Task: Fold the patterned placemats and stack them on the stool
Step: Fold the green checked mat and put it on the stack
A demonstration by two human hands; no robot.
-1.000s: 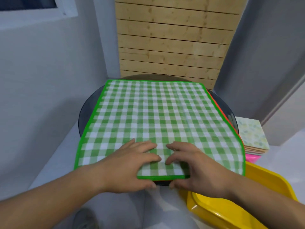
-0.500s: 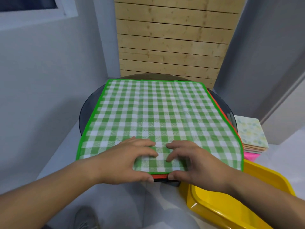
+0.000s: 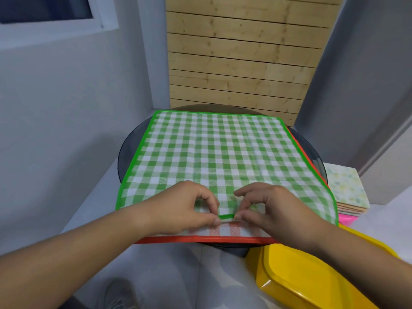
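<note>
Newly drawn back, the green-checked cloth placemat (image 3: pixel 214 152) was pinched at its hem by left hand (image 3: pixel 185 206) and right hand (image 3: pixel 274 208) above a red-checked cloth placemat (image 3: pixel 231 230), both unfolded; folded mats (image 3: pixel 344 188) topped the pink stool (image 3: pixel 347 219).

Two placemats (image 3: pixel 214 152) (image 3: pixel 231 230), two hands (image 3: pixel 185 208) (image 3: pixel 276 211), one tub (image 3: pixel 312 277)
</note>
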